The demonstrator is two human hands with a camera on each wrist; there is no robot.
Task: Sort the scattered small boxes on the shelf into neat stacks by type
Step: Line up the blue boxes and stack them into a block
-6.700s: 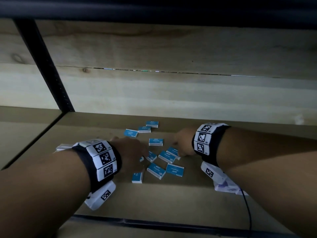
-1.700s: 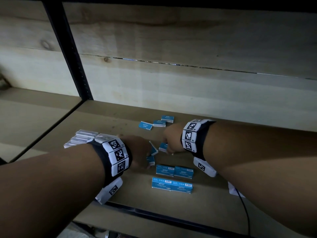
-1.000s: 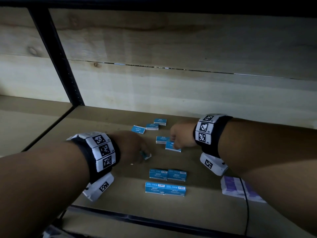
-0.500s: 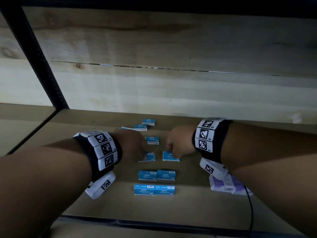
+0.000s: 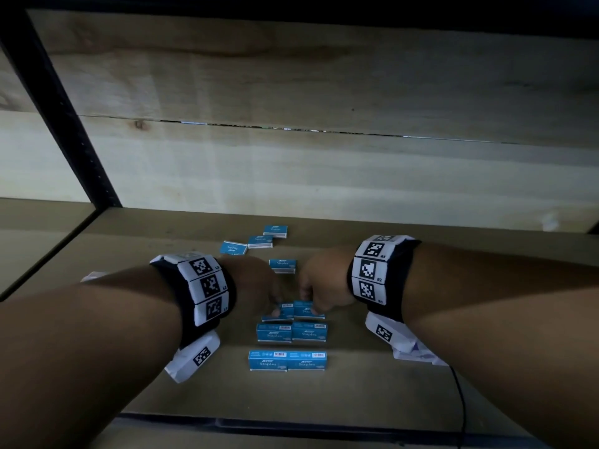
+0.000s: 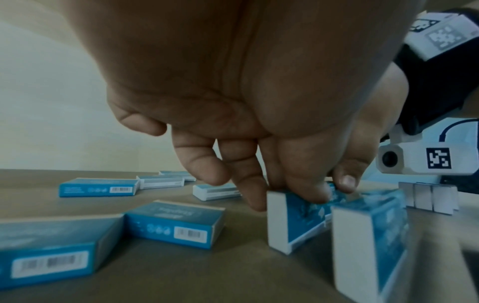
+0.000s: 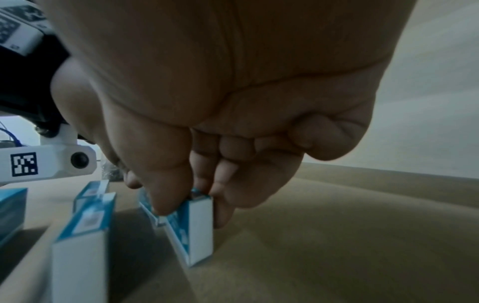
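Observation:
Small blue staples boxes lie on the wooden shelf [image 5: 356,393]. Two pairs lie side by side near the front: the front pair [image 5: 287,361] and the second pair [image 5: 291,332]. Just behind them my left hand [image 5: 275,306] pinches one blue box [image 5: 279,314] [image 6: 295,217], tilted on its edge. My right hand [image 5: 312,305] pinches another blue box [image 5: 308,311] [image 7: 198,223] right beside it. The two held boxes touch. Several loose blue boxes [image 5: 282,265] lie farther back.
White boxes [image 5: 94,275] [image 6: 427,196] show behind my left forearm. Pale purple-and-white boxes [image 5: 418,354] lie under my right wrist, with a black cable [image 5: 460,400] running to the front edge. A black upright post [image 5: 61,108] stands at the left; a wooden wall closes the back.
Both hands have drawn their boxes toward the front and together. The two boxes were apart half a second ago; they now meet just behind the second pair.

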